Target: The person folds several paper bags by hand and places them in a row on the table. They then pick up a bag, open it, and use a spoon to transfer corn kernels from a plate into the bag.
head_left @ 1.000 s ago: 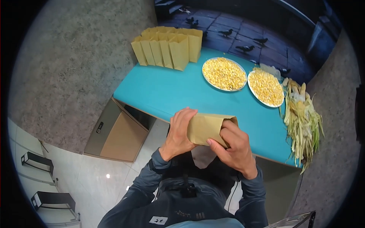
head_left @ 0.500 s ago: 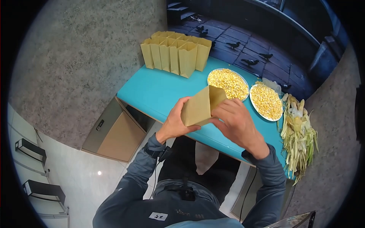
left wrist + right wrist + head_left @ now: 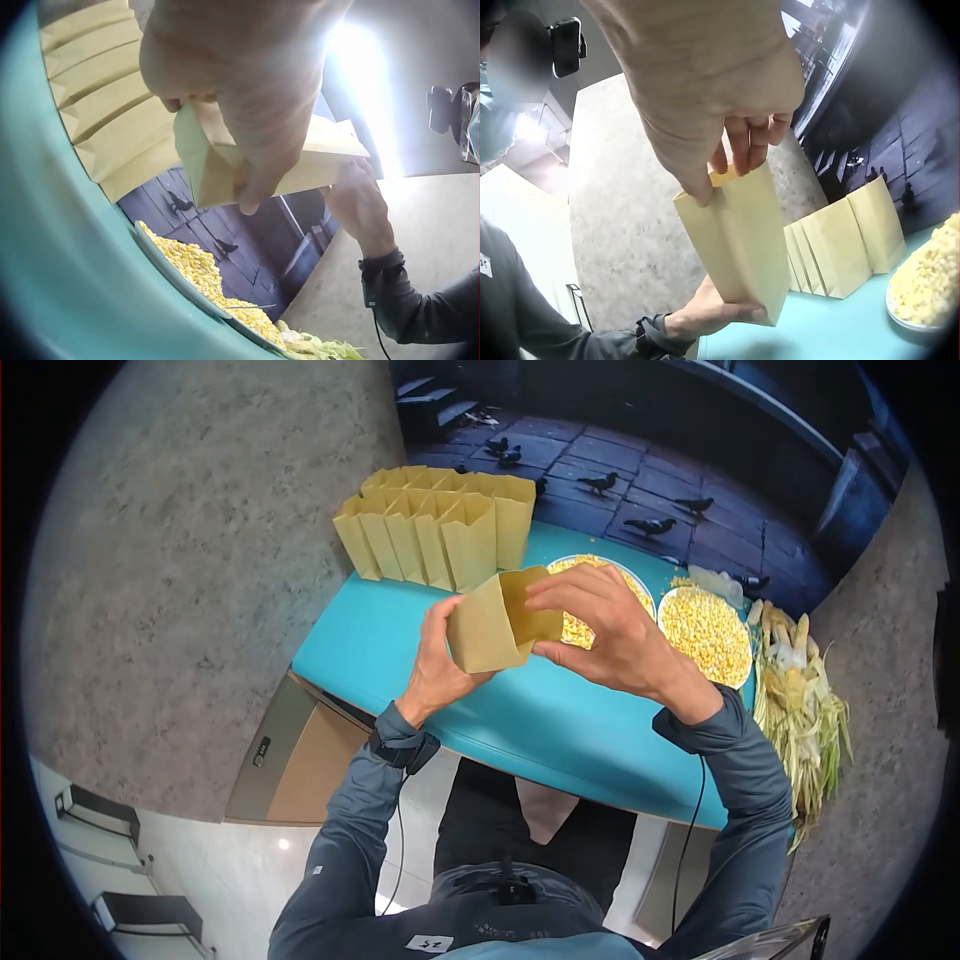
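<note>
A mottled grey wall (image 3: 200,560) rises left of the turquoise tabletop (image 3: 345,635), and a similar wall (image 3: 885,700) stands at the right. Behind the table, a dark backdrop (image 3: 650,455) shows pigeons on stone paving. Beneath its left end, a grey-and-tan cabinet (image 3: 318,760) meets glossy pale flooring (image 3: 250,890). A strip light (image 3: 364,75) glares white in the left wrist view.

Bag (image 3: 485,632) between hands (image 3: 438,665) (image 3: 628,635); corn (image 3: 705,632) beyond
</note>
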Demonstrator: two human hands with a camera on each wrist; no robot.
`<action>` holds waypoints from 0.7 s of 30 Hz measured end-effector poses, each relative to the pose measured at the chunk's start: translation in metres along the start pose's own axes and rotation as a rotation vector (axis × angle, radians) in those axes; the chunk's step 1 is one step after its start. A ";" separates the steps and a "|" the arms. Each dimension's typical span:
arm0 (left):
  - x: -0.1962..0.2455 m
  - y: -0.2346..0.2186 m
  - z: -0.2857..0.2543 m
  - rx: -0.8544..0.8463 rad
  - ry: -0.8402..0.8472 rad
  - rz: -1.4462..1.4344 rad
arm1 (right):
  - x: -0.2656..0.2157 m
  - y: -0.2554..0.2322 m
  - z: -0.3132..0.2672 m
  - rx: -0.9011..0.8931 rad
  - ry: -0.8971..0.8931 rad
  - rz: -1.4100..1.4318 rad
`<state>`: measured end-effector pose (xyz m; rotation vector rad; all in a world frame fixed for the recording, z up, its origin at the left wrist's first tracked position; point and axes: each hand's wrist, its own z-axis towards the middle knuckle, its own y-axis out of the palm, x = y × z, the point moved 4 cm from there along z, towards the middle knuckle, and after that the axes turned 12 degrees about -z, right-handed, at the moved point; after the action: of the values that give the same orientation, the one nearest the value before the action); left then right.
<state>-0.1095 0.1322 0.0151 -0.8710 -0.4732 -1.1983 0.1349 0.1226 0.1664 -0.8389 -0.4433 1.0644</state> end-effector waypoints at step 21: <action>0.007 0.018 -0.022 0.037 0.192 -0.126 | -0.057 0.033 -0.043 -0.028 0.142 0.067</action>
<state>-0.0931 0.1131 0.0011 -0.6943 -0.3977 -1.3700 0.1196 0.0624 0.1183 -0.9526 -0.3129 1.0547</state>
